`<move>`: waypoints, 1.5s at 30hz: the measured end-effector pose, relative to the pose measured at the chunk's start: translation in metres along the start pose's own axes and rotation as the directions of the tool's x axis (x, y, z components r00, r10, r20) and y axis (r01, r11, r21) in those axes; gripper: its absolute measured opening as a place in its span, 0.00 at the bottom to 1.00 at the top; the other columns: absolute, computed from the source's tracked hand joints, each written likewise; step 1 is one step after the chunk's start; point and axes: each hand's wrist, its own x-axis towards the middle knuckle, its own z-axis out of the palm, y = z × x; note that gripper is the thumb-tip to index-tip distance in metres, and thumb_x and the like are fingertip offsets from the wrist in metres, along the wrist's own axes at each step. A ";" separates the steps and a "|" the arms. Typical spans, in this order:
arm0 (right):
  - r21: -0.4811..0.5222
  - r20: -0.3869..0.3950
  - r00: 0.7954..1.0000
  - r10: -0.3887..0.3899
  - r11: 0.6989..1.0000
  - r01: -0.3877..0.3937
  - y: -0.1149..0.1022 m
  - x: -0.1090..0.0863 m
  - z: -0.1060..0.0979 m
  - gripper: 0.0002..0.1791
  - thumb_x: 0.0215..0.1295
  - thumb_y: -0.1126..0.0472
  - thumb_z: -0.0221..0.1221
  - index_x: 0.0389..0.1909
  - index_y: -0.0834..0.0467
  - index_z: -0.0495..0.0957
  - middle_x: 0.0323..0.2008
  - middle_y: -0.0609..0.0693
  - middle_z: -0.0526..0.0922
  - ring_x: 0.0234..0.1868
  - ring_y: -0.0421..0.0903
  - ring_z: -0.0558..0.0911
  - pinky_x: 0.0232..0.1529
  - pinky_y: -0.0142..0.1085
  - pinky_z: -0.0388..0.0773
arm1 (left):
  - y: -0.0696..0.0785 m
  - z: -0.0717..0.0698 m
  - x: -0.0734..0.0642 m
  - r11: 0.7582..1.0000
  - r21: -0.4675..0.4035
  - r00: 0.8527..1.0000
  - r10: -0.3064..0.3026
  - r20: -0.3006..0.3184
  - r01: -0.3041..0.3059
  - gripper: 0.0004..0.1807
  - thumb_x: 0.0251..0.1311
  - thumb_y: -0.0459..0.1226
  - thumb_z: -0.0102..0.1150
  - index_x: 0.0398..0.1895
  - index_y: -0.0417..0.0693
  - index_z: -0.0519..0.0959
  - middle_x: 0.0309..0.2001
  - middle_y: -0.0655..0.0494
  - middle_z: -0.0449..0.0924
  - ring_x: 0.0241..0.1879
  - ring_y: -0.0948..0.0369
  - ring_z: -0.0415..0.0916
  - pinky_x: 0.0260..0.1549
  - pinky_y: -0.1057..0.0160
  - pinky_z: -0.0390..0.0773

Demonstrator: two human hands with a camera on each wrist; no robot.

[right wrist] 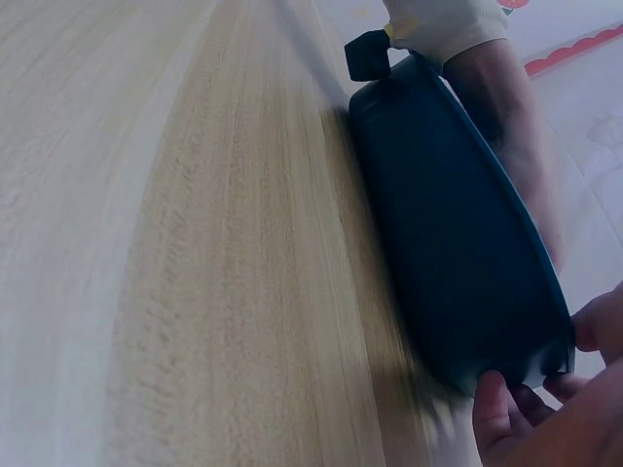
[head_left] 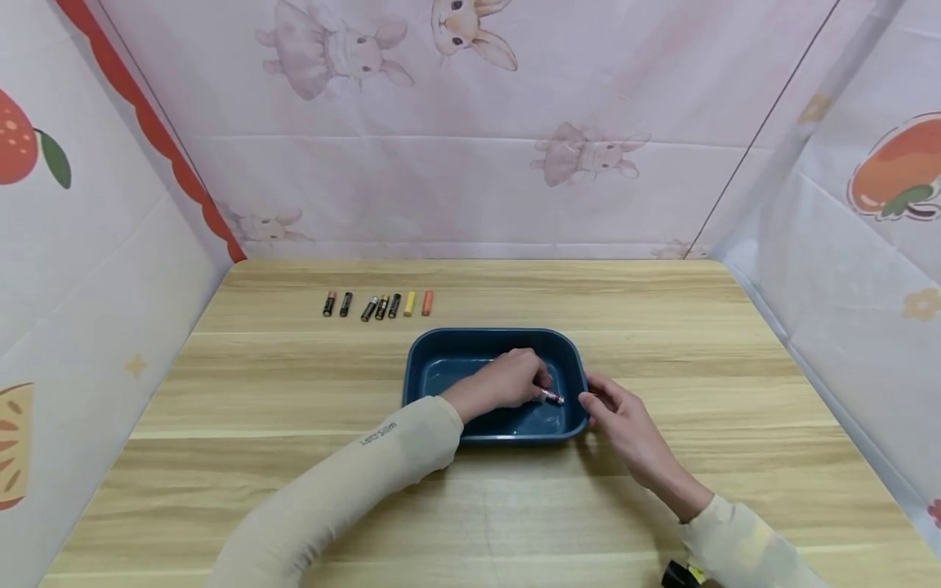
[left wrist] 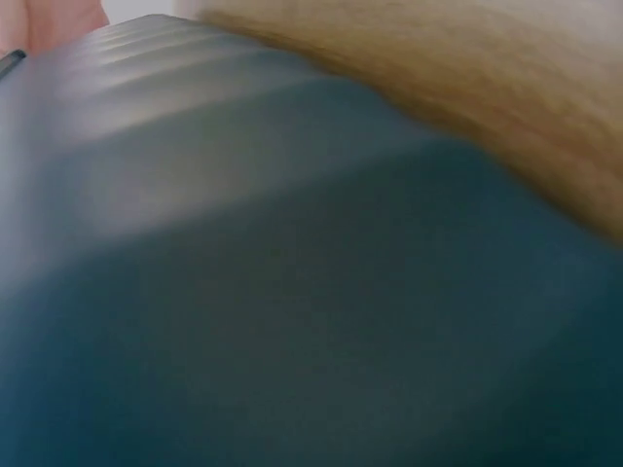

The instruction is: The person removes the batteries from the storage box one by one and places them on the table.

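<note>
A dark blue rectangular tray [head_left: 434,333] stands on the table. In the head view, my left hand [head_left: 510,377] reaches into its right half and pinches a small reddish, shiny battery [head_left: 553,397] by one end, close to the tray's floor. The left wrist view is mostly filled by the blurred tray [left wrist: 292,292], with a bit of finger at the upper left. My right hand [head_left: 623,420] holds the tray's right end; in the right wrist view its fingers [right wrist: 494,404] lie curled against the outside of the wall.
Behind the tray, several batteries stand apart in a row on the wooden table [head_left: 257,376]: black ones [head_left: 382,307], a yellow one [head_left: 409,303] and an orange-red one [head_left: 428,303]. Printed cloth walls [head_left: 470,196] enclose the back and sides. A black wrist device [head_left: 680,574] shows by the right sleeve.
</note>
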 end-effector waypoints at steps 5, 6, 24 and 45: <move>-0.009 0.004 1.000 0.006 1.000 -0.006 -0.001 0.000 0.000 0.26 0.82 0.61 0.51 0.75 0.68 0.63 0.68 0.65 0.73 0.56 0.51 0.77 0.47 0.31 0.80 | 0.001 0.003 0.001 0.999 0.023 0.999 0.031 0.007 -0.032 0.02 0.68 0.37 0.68 0.39 0.52 0.88 0.34 0.63 0.80 0.36 0.64 0.75 0.40 0.67 0.76; -0.009 0.003 1.000 0.005 1.000 -0.005 -0.001 0.000 0.000 0.26 0.82 0.61 0.51 0.74 0.68 0.63 0.68 0.65 0.73 0.56 0.51 0.77 0.47 0.31 0.80 | 0.001 0.002 0.001 0.999 0.022 0.999 0.030 0.012 -0.030 0.02 0.68 0.37 0.67 0.38 0.52 0.88 0.34 0.63 0.80 0.35 0.64 0.75 0.39 0.67 0.76; -0.011 -0.009 1.000 0.009 1.000 -0.009 -0.002 -0.001 0.001 0.26 0.82 0.62 0.51 0.74 0.69 0.63 0.66 0.66 0.74 0.53 0.52 0.77 0.46 0.31 0.80 | -0.012 -0.095 -0.083 0.937 -0.330 0.919 -0.227 -0.323 0.116 0.11 0.72 0.45 0.63 0.52 0.53 0.86 0.43 0.55 0.85 0.38 0.57 0.77 0.33 0.61 0.77; -0.022 -0.006 1.000 0.025 0.999 -0.025 0.000 -0.001 0.000 0.28 0.82 0.61 0.52 0.75 0.69 0.62 0.67 0.66 0.73 0.56 0.54 0.76 0.47 0.32 0.80 | -0.174 -0.116 -0.137 0.782 -0.536 0.547 -0.613 -0.571 0.317 0.16 0.72 0.42 0.63 0.52 0.40 0.87 0.46 0.40 0.87 0.34 0.57 0.78 0.27 0.67 0.72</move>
